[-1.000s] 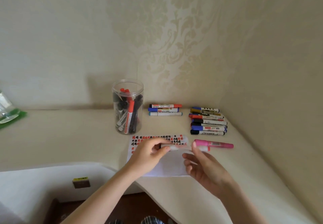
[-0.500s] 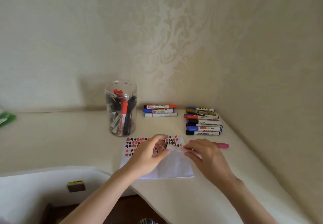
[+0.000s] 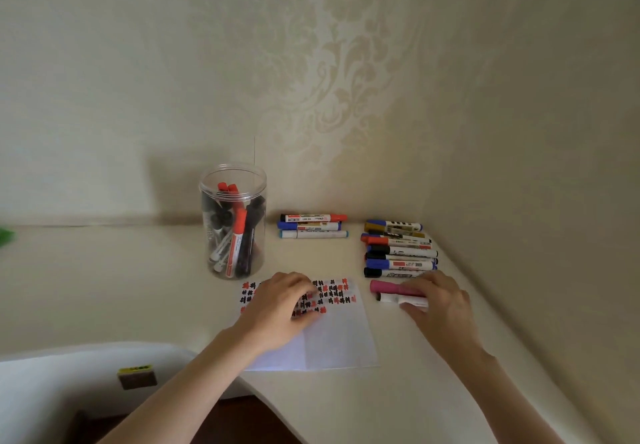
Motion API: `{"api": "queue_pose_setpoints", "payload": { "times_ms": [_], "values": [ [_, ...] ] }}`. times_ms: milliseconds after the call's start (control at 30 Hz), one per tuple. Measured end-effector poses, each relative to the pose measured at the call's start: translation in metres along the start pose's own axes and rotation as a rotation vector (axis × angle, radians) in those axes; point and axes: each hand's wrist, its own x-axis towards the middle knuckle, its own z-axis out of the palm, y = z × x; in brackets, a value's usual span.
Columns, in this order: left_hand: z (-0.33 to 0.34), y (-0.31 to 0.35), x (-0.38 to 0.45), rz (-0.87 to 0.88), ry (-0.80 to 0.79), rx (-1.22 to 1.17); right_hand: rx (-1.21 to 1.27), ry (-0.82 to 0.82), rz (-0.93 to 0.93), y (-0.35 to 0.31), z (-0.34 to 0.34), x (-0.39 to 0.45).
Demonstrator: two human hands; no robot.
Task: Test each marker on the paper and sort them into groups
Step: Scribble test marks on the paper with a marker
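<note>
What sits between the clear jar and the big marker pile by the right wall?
Head view: three markers lying side by side, between the jar and the pile.

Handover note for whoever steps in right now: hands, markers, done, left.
Left hand rests on the paper, fingers lightly curled, holding nothing.
Right hand lies on a white marker beside the pink marker, at the near end of the right pile.
Done: three markers in the middle group, more in the right pile, test marks on the paper.
Left: the markers in the jar.
</note>
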Motion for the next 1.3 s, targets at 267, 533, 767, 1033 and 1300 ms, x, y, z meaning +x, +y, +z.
{"api": "queue_pose_setpoints", "payload": {
  "times_ms": [267,533,767,1033,1300],
  "values": [
    [-0.011,-0.031,0.005,-0.051,-0.018,-0.199,0.173,-0.07,-0.204,-0.098,0.017,0.074],
    [-0.008,-0.034,0.006,-0.094,0.01,-0.268,-0.154,-0.202,-0.197,-0.125,0.045,0.155],
    [-0.006,-0.036,0.006,-0.108,0.01,-0.301,-0.369,-0.287,-0.244,-0.134,0.063,0.18],
    [-0.006,-0.037,0.005,-0.1,0.017,-0.297,-0.418,-0.222,-0.341,-0.133,0.08,0.172],
    [-0.008,-0.033,0.004,-0.108,0.012,-0.275,-0.266,-0.412,-0.333,-0.122,0.052,0.153]
  ]
}}
